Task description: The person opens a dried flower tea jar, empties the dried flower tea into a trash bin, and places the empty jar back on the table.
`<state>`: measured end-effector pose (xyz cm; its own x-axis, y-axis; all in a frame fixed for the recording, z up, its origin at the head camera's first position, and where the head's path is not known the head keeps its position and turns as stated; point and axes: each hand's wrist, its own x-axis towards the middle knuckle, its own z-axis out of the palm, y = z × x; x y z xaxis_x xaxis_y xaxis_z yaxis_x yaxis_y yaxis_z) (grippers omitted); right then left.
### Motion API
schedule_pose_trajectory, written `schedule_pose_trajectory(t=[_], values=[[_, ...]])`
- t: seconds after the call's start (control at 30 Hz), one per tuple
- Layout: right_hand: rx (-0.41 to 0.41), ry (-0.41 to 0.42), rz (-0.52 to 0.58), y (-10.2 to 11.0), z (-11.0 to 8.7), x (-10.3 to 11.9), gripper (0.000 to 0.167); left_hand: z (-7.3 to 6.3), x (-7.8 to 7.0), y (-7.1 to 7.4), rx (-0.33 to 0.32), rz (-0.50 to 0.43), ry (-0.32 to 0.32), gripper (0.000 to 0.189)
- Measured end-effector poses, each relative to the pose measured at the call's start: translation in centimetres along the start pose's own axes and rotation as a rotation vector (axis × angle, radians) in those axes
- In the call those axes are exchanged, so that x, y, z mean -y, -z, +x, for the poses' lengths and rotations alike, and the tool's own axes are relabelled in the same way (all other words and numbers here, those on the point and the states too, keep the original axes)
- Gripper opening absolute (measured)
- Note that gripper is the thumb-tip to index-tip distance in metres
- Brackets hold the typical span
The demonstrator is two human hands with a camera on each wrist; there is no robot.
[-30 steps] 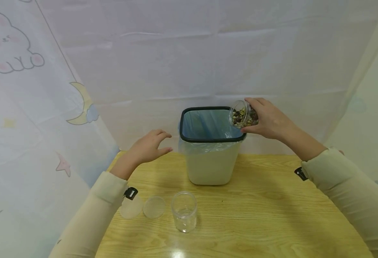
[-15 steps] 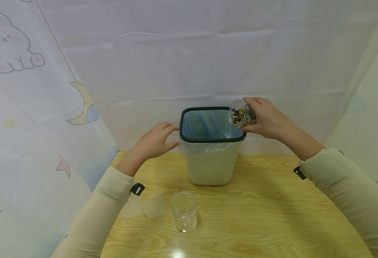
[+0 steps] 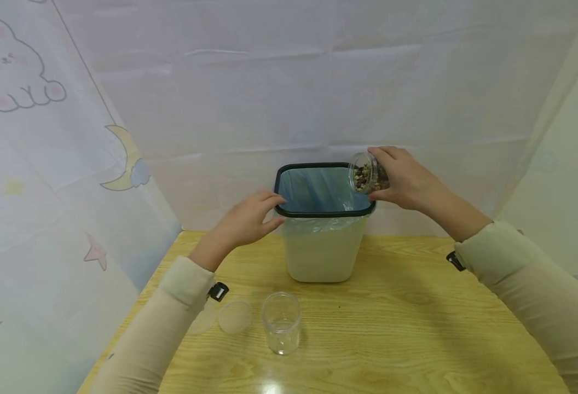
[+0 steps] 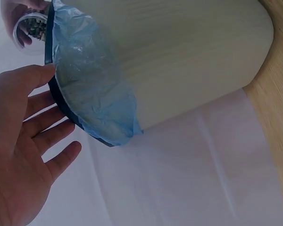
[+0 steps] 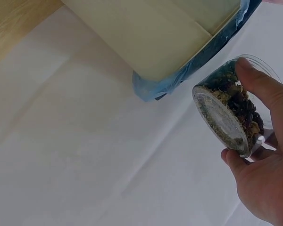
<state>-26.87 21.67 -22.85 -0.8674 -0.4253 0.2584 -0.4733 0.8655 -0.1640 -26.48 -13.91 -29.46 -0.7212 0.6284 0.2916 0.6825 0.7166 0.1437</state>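
Note:
My right hand [image 3: 407, 178] grips a clear jar [image 5: 228, 106], tipped on its side, its mouth over the right side of a bin [image 3: 323, 251]. Inside the jar lies a dry mix [image 5: 240, 101] of dark, yellow and brown bits. The pale bin has a black rim [image 3: 325, 214] and a blue bag [image 4: 92, 70] folded over it. At the bin's left side is my left hand [image 3: 249, 219], its fingers spread and the thumb tip right at the rim in the left wrist view.
Nearer on the wooden table [image 3: 397, 328] stands another clear jar [image 3: 281, 334], upright and without a lid. Two round translucent lids lie left of it, one lid [image 3: 235, 317] beside the other, which my left sleeve [image 3: 171, 317] partly covers. A white sheet [image 3: 249, 98] hangs behind.
My left hand has moved right and slightly up to the bin's rim. The right hand and its tipped jar have shifted slightly left, with the mix still inside.

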Motion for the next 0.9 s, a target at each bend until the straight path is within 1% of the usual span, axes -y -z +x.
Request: schedule_pose_trajectory(t=[0.17,0.3,0.53,0.9], values=[[-0.008,0.01,-0.008,0.02,0.07,-0.05,0.101,0.1,-0.23,-0.28,0.02,0.006,0.008,0.048],[-0.007,0.018,-0.011,0.08,0.16,0.05,0.101,0.29,-0.27,-0.52,0.023,0.008,0.005,0.043],[-0.036,0.06,-0.035,0.12,0.2,0.05,0.099,0.5,-0.52,-0.55,0.051,-0.002,0.044,0.041],[-0.055,0.077,-0.054,0.13,0.23,0.11,0.099,0.73,-0.93,-0.36,0.092,0.064,0.074,0.043]])
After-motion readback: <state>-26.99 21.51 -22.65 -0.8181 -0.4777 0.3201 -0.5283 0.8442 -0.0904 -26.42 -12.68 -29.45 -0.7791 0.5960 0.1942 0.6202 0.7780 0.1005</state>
